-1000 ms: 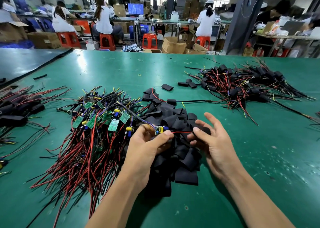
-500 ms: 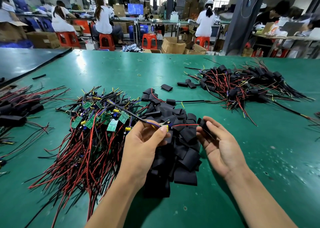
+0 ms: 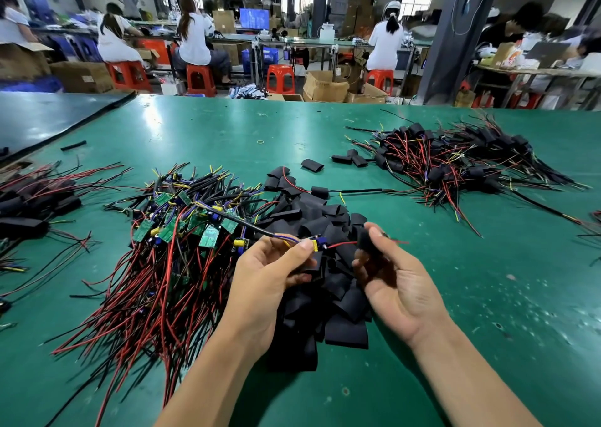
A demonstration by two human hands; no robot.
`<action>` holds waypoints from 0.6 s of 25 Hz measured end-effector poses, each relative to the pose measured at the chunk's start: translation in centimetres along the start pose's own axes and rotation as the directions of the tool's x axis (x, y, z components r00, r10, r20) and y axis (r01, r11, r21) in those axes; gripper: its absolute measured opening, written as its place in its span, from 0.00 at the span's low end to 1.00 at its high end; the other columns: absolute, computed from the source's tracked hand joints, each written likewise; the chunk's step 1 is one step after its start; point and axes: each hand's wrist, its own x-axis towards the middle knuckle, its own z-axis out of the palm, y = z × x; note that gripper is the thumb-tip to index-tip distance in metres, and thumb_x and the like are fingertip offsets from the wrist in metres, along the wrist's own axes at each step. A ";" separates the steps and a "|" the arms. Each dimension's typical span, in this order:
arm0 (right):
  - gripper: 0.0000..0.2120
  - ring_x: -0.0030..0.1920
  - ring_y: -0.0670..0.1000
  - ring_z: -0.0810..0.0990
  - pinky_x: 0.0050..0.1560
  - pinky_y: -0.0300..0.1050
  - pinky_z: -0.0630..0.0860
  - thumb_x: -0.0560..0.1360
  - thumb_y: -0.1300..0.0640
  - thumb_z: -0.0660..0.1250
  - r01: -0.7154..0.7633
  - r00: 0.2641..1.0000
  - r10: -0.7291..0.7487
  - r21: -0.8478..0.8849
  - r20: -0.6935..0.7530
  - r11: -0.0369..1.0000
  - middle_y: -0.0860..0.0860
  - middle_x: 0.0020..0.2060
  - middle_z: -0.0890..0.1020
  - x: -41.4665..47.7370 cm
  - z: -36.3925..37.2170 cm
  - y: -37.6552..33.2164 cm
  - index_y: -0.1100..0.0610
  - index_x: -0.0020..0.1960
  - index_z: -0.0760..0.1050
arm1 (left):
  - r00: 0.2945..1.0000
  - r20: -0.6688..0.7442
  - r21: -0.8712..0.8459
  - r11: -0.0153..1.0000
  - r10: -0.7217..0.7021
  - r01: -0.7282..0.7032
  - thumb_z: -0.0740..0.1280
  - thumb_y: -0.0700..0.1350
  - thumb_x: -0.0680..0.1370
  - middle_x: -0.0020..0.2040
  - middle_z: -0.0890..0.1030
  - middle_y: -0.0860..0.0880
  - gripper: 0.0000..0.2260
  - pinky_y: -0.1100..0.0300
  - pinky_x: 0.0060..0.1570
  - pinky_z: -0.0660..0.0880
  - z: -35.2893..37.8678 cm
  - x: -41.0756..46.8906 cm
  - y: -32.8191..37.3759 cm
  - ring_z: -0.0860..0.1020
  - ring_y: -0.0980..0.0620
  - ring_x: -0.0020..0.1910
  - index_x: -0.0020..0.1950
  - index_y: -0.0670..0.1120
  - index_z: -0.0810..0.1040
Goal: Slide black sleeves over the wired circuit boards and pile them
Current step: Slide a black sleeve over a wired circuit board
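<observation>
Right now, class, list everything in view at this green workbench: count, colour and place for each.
Workbench: one, green, foreground.
Bare wired circuit boards: one heap, green boards with red and black wires, left of centre.
Loose sleeves: one heap, black, centre.
Sleeved boards: two heaps, black, far right and left edge.
Held circuit board: one, blue and yellow parts, above the sleeve heap.
Held sleeve: one, black, threaded on that board's red wire.
Stools: several, red, background.
Left hand: one, pinches the board.
Right hand: one, pinches the sleeve.

No legible text, labels, brands, numbers or signs anywhere
</observation>
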 end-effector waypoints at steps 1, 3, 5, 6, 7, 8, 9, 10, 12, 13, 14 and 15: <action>0.13 0.32 0.46 0.80 0.34 0.35 0.77 0.66 0.61 0.72 0.001 0.999 0.001 -0.057 0.033 0.998 0.52 0.40 0.85 -0.1 0.2 0.5 0.56 0.51 0.81 | 0.999 0.026 -0.017 1.000 -0.021 0.022 0.78 0.48 0.59 0.39 0.83 0.46 0.11 0.61 0.35 0.79 0.2 -0.1 0.0 0.83 0.49 0.36 0.38 0.49 0.83; 0.14 0.35 0.46 0.78 0.35 0.35 0.75 0.66 0.60 0.72 0.028 0.993 -0.012 -0.141 0.114 0.990 0.54 0.45 0.84 -0.4 0.4 1.2 0.56 0.52 0.80 | 0.997 0.063 -0.040 0.998 -0.049 0.052 0.78 0.46 0.59 0.39 0.84 0.46 0.12 0.61 0.34 0.79 0.5 -0.3 0.1 0.83 0.48 0.34 0.40 0.48 0.81; 0.15 0.39 0.46 0.79 0.38 0.36 0.75 0.66 0.60 0.73 0.062 0.984 -0.033 -0.164 0.176 0.985 0.55 0.47 0.83 -0.5 0.5 1.3 0.56 0.53 0.80 | 0.995 0.071 -0.053 0.996 -0.067 0.071 0.77 0.46 0.61 0.40 0.84 0.45 0.13 0.61 0.35 0.80 0.6 -0.3 0.3 0.83 0.48 0.34 0.43 0.47 0.80; 0.15 0.40 0.47 0.80 0.38 0.37 0.76 0.66 0.60 0.73 0.072 0.981 -0.039 -0.168 0.192 0.983 0.55 0.47 0.83 -0.5 0.5 1.3 0.56 0.53 0.80 | 0.994 0.075 -0.068 0.994 -0.079 0.084 0.76 0.45 0.62 0.40 0.84 0.45 0.13 0.61 0.35 0.80 0.6 -0.2 0.5 0.83 0.48 0.34 0.44 0.47 0.79; 0.15 0.40 0.48 0.80 0.39 0.38 0.76 0.65 0.59 0.74 0.076 0.978 -0.040 -0.173 0.205 0.982 0.56 0.48 0.83 -0.6 0.5 1.3 0.56 0.52 0.81 | 0.992 0.081 -0.087 0.991 -0.094 0.101 0.75 0.44 0.64 0.40 0.84 0.44 0.12 0.61 0.35 0.80 0.5 -0.2 0.6 0.83 0.48 0.34 0.44 0.46 0.78; 0.15 0.40 0.48 0.80 0.39 0.39 0.76 0.64 0.58 0.75 0.078 0.976 -0.038 -0.181 0.214 0.980 0.56 0.47 0.84 -0.6 0.4 1.2 0.56 0.51 0.81 | 0.990 0.090 -0.108 0.987 -0.111 0.120 0.74 0.44 0.65 0.40 0.84 0.43 0.10 0.61 0.35 0.80 0.5 -0.2 0.7 0.83 0.48 0.34 0.44 0.46 0.79; 0.14 0.39 0.48 0.80 0.37 0.39 0.76 0.64 0.57 0.75 0.079 0.975 -0.035 -0.194 0.221 0.978 0.56 0.46 0.84 -0.7 0.5 1.1 0.56 0.49 0.82 | 0.987 0.097 -0.125 0.982 -0.128 0.140 0.73 0.43 0.66 0.41 0.84 0.42 0.08 0.61 0.35 0.80 0.5 -0.3 0.8 0.83 0.47 0.34 0.44 0.47 0.81; 0.13 0.37 0.48 0.80 0.35 0.39 0.76 0.64 0.57 0.75 0.080 0.973 -0.031 -0.210 0.229 0.974 0.56 0.44 0.84 -0.9 0.5 1.0 0.55 0.48 0.82 | 0.985 0.100 -0.136 0.978 -0.142 0.155 0.73 0.42 0.66 0.41 0.84 0.42 0.06 0.61 0.35 0.80 0.4 -0.3 0.9 0.83 0.47 0.34 0.42 0.47 0.82; 0.12 0.31 0.48 0.77 0.30 0.38 0.75 0.64 0.55 0.76 0.091 0.969 -0.026 -0.255 0.245 0.963 0.54 0.39 0.82 -1.1 0.5 0.8 0.54 0.46 0.83 | 0.983 0.089 -0.130 0.977 -0.158 0.169 0.73 0.42 0.67 0.41 0.84 0.42 0.04 0.61 0.35 0.80 0.5 -0.3 0.9 0.84 0.48 0.34 0.40 0.48 0.84; 0.12 0.29 0.48 0.75 0.28 0.38 0.74 0.64 0.53 0.76 0.103 0.967 -0.029 -0.281 0.254 0.954 0.54 0.38 0.81 -1.2 0.5 0.7 0.54 0.47 0.82 | 0.984 0.078 -0.122 0.978 -0.163 0.172 0.73 0.42 0.67 0.41 0.85 0.42 0.04 0.62 0.34 0.80 0.5 -0.3 0.9 0.84 0.48 0.34 0.40 0.47 0.84; 0.14 0.28 0.48 0.73 0.27 0.38 0.73 0.65 0.52 0.76 0.119 0.963 -0.036 -0.303 0.267 0.946 0.54 0.36 0.80 -1.2 0.5 0.5 0.54 0.48 0.82 | 0.984 0.067 -0.115 0.978 -0.167 0.174 0.73 0.42 0.67 0.41 0.85 0.43 0.04 0.62 0.34 0.80 0.5 -0.2 0.9 0.84 0.48 0.34 0.41 0.47 0.84; 0.16 0.27 0.49 0.72 0.27 0.39 0.72 0.65 0.51 0.77 0.135 0.958 -0.043 -0.315 0.284 0.939 0.55 0.36 0.79 -1.2 0.4 0.4 0.54 0.50 0.81 | 0.984 0.059 -0.110 0.979 -0.169 0.175 0.73 0.42 0.67 0.41 0.85 0.43 0.04 0.62 0.33 0.80 0.6 -0.2 0.9 0.84 0.48 0.34 0.41 0.47 0.83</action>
